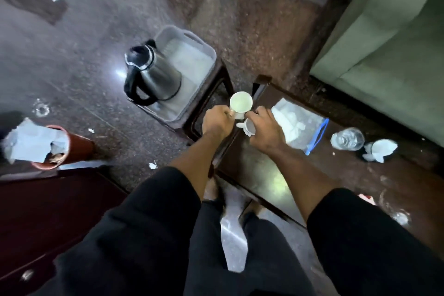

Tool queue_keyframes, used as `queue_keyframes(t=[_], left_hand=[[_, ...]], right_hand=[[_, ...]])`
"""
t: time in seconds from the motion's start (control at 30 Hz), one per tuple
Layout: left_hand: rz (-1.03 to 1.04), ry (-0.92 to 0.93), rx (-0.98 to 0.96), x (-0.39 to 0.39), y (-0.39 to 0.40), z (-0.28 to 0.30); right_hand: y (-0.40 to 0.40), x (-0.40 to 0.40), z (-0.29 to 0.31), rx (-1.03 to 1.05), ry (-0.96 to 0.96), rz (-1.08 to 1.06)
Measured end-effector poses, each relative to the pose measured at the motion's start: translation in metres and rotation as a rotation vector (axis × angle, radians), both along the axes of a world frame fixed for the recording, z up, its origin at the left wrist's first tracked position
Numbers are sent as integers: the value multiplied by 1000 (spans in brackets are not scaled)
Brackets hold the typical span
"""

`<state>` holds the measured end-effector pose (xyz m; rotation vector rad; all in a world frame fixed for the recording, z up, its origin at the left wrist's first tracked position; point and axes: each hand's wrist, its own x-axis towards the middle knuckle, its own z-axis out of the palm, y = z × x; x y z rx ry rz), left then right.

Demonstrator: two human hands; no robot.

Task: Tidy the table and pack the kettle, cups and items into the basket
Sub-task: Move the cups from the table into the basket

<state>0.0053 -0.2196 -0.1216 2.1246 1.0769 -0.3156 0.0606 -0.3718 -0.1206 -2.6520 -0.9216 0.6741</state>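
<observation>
While each grip holds 1 cup, left cup (241,104) rides above the left hand (217,122)

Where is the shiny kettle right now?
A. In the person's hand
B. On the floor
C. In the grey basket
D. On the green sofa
C: the kettle stands inside the grey basket on the small stool, while both hands hold white cups.

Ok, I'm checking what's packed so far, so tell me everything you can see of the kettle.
The kettle looks like brushed steel with a black handle, black lid and dark base band. It stands in the near end of the pale plastic basket, which sits on a dark stool. It appears tilted by the wide lens, lid shut. Neither hand touches it.
</observation>
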Motion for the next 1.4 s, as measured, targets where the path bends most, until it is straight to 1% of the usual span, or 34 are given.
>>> queue_keyframes(t=[0.07,0.23,0.33,0.43,0.53,0.63,0.77,0.87,1.0,1.1,1.2,1.4], left_hand=[[24,-15,31,3,29,29],[-29,-11,147,29,114,90],[-131,-2,226,55,175,111],[-258,48,250,88,239,115],[-373,96,242,112,299,100],[-475,177,199,136,348,69],[-573,233,189,153,386,25],[-616,269,149,155,399,-8],[-619,281,88,155,404,-48],[-562,292,112,152,405,-66],[-480,237,146,150,406,-74],[-385,173,129,138,407,-72]], right_hand=[[30,7,25,13,-7,24],[109,34,72,65,-35,14],[164,54,88,110,-46,-43],[219,74,84,137,2,-157],[268,93,62,99,15,-187],[307,107,27,62,13,-194],[331,114,-17,17,14,-236],[338,117,-47,-30,19,-232],[346,121,-74,-129,19,-166],[354,122,-86,-168,25,-155],[358,121,-93,-163,7,-158],[355,113,-86,-141,28,-184]])
